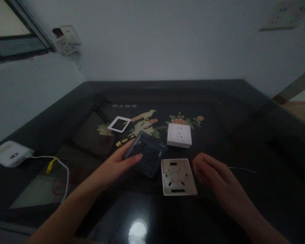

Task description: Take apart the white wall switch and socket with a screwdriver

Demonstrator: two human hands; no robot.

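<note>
My left hand (124, 159) grips a dark grey square socket panel (151, 156), tilted, with the thumb lying across its face. To the right of that panel a white square mounting box (179, 183) with slots and screw holes lies on the table. Beside the box's right edge my right hand (213, 174) is closed, its fingertips pinched together. Something small seems to show at those fingertips, but I cannot make it out. A thin pale wire (242, 168) sticks out to the right beyond the hand; whether the fingers hold it is hidden.
Behind the mounting box stands a white boxed wall socket (179, 134). A white square frame (119, 124) and a yellow-and-black tool (125, 140) lie on the dark glossy table (218, 101). At the left is a white device (11, 154) with a white cable (67, 173).
</note>
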